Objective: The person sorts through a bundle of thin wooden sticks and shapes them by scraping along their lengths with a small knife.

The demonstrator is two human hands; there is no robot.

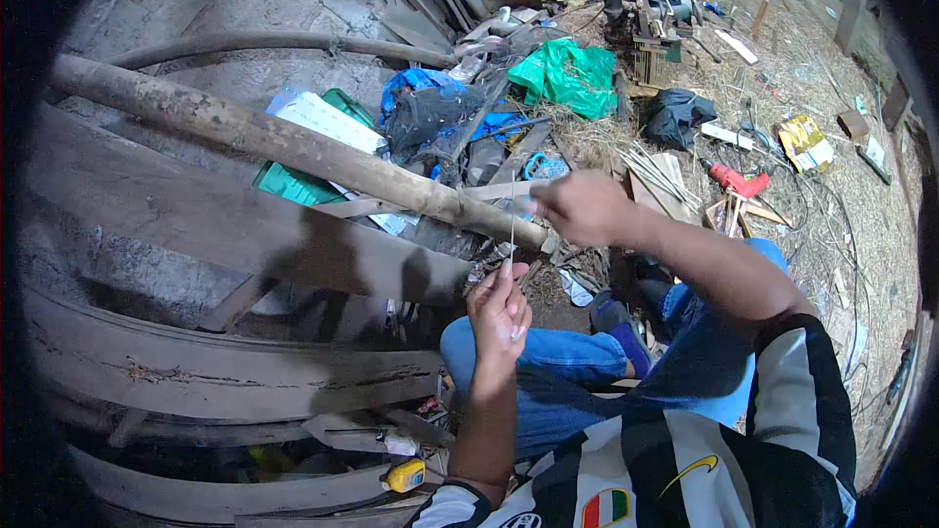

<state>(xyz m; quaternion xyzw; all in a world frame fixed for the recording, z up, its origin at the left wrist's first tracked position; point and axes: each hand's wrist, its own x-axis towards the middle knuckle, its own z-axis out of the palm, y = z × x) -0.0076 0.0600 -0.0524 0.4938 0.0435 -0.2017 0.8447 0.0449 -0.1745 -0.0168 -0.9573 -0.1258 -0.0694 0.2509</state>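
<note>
My left hand (501, 313) pinches the lower end of a thin, pale stick (513, 220), which stands nearly upright. Just right of the stick's upper part, my right hand (587, 208) is closed, its fingertips blurred by motion. Something small and bluish shows at those fingertips, too smeared to make out. Behind both hands runs a long bamboo pole (284, 142), its near end close to the stick.
Wooden planks (196, 215) lie at the left, with a yellow bottle (405, 475) below. Green plastic (567, 76), a black bag (678, 115) and a red power drill (736, 180) with cables lie on the straw-covered ground ahead and right.
</note>
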